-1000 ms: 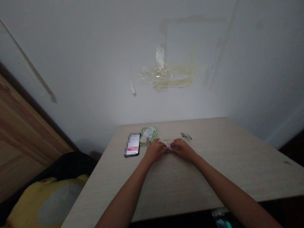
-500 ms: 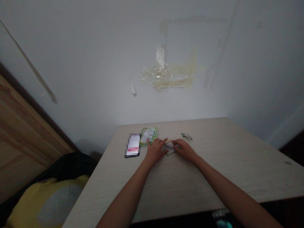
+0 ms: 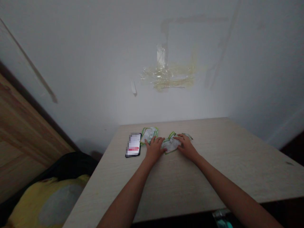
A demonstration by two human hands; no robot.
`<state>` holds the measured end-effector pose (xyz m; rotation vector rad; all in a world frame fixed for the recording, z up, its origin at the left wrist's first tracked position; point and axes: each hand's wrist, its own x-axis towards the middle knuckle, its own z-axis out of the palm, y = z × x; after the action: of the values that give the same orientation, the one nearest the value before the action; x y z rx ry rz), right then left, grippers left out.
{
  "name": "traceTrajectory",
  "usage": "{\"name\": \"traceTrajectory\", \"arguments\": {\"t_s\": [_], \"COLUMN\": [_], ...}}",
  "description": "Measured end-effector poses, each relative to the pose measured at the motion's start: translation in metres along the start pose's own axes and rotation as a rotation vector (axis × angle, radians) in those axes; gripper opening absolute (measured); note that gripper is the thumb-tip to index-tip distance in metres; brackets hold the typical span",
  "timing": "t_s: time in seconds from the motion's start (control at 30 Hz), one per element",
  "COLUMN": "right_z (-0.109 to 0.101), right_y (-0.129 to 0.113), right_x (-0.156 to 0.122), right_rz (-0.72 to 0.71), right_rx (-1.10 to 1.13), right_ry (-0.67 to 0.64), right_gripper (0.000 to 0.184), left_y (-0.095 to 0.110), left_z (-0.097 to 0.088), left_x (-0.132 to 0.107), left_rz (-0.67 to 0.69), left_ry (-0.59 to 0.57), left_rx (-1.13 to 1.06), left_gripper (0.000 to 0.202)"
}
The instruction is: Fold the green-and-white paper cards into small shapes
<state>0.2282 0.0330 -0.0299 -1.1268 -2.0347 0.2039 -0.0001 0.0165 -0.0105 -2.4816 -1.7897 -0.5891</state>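
Note:
Both hands rest on a pale wooden table near its far edge. Between them lies a crumpled green and white packet, spread out flat. My left hand presses its left end with the fingers stretched forward. My right hand lies on its right end, fingers also extended. A second green and white packet lies just beyond my left hand. Left of that lies a black phone with a lit screen.
A small green scrap peeks out past my right hand. A white wall with old yellowed tape stands right behind the table. A wooden panel and a yellow and grey cushion are at the left.
The small folded packet between my hands has been opened out into a wider flat sheet. My right hand has slid a little farther away and to the right.

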Motion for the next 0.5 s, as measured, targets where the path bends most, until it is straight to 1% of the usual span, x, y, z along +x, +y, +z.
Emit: {"name": "traceTrajectory", "arguments": {"t_s": [0.1,0.2,0.33,0.5], "right_z": [-0.0001,0.0014,0.0033,-0.0007], "right_y": [0.0002,0.0008,0.0042,0.0035], "right_x": [-0.0008,-0.0015,-0.0016,0.0003], "right_rz": [-0.049,-0.05,-0.046,-0.074], "right_rx": [-0.058,-0.106,-0.098,0.04], "right_ry": [-0.015,-0.02,-0.061,-0.129], "right_gripper": [0.046,0.037,0.024,0.025], "left_y": [-0.0047,-0.0074,-0.007,-0.0028], "left_z": [0.0015,0.0033,0.0035,-0.0001], "left_x": [-0.001,-0.0014,-0.0012,-0.002], "left_rz": [0.058,0.062,0.057,0.07], "left_ry": [-0.044,-0.077,-0.108,-0.124], "left_rx": [-0.034,-0.08,-0.119,-0.113], "left_gripper": [0.038,0.031,0.03,0.038]}}
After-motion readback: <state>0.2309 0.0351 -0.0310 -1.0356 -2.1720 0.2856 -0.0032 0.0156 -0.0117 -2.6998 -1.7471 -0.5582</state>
